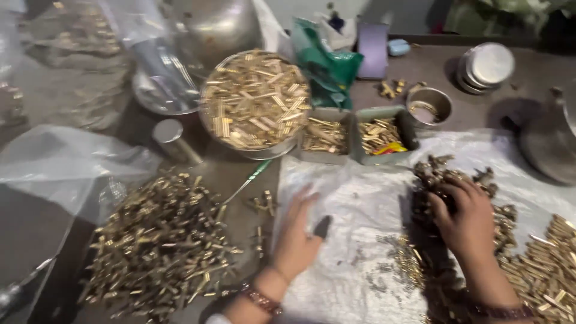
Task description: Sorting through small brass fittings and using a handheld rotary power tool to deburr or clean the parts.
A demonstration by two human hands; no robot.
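1. The right hand (465, 219) reaches into a dark heap of brass fittings (447, 180) on the right of the white plastic sheet (354, 204); its fingers curl down into the heap, apparently closing on some pieces, though the blur hides exactly what they grip.
2. The left hand (295, 237) lies flat on the near-left edge of the sheet, fingers spread apart, holding nothing.
3. Judging by how things lie, much is already sorted: a round metal bowl (255, 99) at the far centre is heaped with short brass rods, and two small grey trays (354, 135) just right of it hold more brass bits.
4. A large loose pile of brass pins (159, 246) covers the near left of the table, and another spread of brass pieces (549, 270) lies at the near right edge.
5. The heap under the right hand looks well stocked, so plenty seems left to handle.
6. A small steel cup (429, 108) and stacked steel lids (486, 66) stand far right, apart from the hands.
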